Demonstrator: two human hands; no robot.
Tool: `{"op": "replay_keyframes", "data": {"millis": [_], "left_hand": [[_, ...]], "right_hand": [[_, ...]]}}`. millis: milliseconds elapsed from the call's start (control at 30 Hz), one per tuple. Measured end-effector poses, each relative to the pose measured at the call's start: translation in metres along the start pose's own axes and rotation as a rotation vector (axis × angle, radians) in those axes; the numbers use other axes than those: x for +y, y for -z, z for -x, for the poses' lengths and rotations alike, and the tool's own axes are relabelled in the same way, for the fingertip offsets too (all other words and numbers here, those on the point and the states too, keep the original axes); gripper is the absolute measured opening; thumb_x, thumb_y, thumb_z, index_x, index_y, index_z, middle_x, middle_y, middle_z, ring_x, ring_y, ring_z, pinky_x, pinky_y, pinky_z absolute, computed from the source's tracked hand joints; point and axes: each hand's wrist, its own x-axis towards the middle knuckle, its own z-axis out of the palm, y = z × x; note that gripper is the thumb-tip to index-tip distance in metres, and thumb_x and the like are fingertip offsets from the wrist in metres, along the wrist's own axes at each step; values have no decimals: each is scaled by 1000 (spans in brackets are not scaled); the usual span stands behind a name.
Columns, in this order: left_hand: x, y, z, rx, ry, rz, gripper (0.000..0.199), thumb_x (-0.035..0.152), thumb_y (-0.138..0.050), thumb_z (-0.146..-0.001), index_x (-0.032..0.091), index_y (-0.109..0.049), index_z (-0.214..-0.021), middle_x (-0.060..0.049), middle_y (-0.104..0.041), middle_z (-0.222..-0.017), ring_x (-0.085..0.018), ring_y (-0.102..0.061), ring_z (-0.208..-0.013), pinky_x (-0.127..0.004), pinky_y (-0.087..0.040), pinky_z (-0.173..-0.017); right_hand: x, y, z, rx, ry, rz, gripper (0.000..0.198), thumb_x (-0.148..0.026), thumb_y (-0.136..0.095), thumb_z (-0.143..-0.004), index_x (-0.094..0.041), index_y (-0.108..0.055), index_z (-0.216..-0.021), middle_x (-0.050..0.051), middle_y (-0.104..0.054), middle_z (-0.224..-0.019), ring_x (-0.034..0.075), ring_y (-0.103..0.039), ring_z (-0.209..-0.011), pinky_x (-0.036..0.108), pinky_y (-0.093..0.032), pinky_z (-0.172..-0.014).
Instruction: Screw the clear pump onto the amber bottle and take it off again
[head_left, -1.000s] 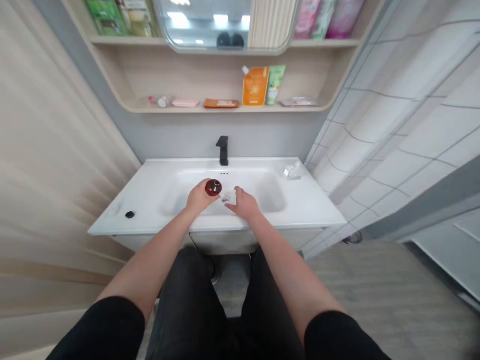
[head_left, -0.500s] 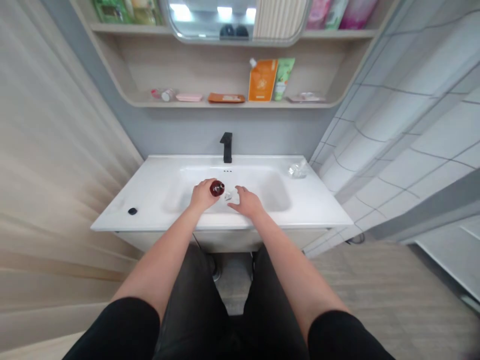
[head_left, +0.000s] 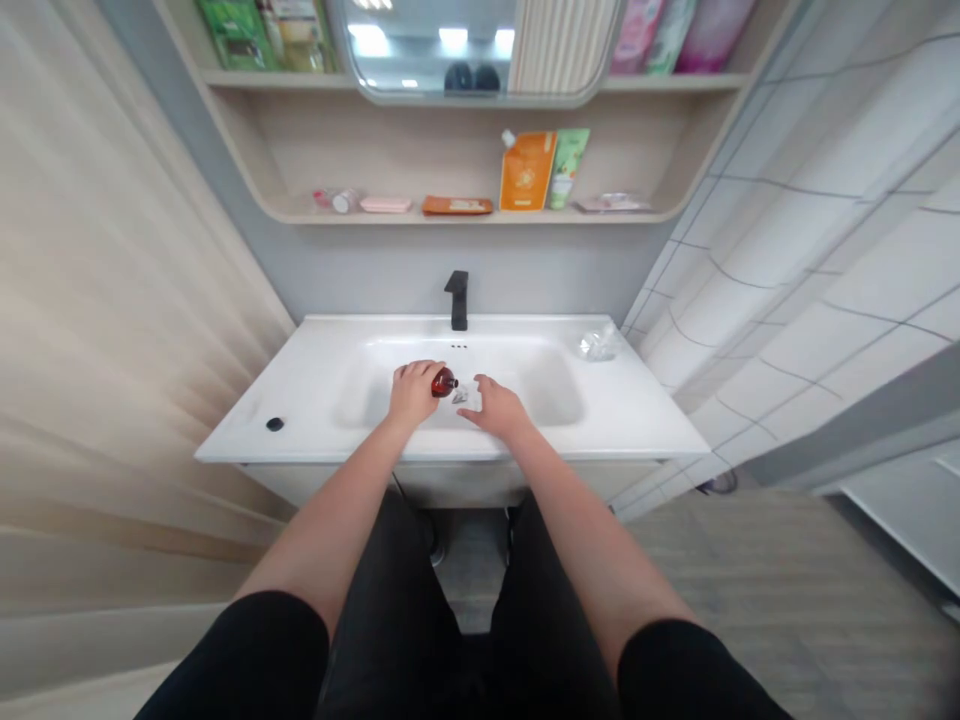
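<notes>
My left hand (head_left: 412, 395) is wrapped round a small amber-brown bottle (head_left: 443, 382). The bottle is uncapped and tilted, its narrow neck pointing right. Just right of the neck, my right hand (head_left: 495, 405) curves its thumb and fingers round a small clear object (head_left: 466, 392), seemingly a transparent container, too faint to make out fully. Both hands are over the white sink basin (head_left: 555, 385). A small black cap (head_left: 275, 424) lies on the counter to the left.
A black faucet (head_left: 458, 300) stands behind the basin. Crumpled clear plastic (head_left: 598, 344) lies on the counter's right. Above, a shelf (head_left: 360, 219) carries an orange pouch (head_left: 527, 172), a green tube (head_left: 568, 170) and smaller items, below a mirror (head_left: 480, 50).
The bottle in my left hand has tipped further, its neck now pointing right towards the clear object. My right hand stays nearly where it was. The view has shifted slightly.
</notes>
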Motion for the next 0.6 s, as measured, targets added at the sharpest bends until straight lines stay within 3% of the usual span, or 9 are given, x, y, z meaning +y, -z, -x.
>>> {"op": "replay_keyframes", "data": {"millis": [600], "left_hand": [[0, 3, 1, 85, -106, -44, 61, 10, -58, -91, 29, -69, -148, -12, -71, -147, -33, -57, -144, -56, -29, -132]], "right_hand": [[2, -2, -1, -3, 13, -10, 80, -60, -83, -94, -18, -49, -153, 20, -72, -141, 35, -75, -123, 40, -55, -103]]}}
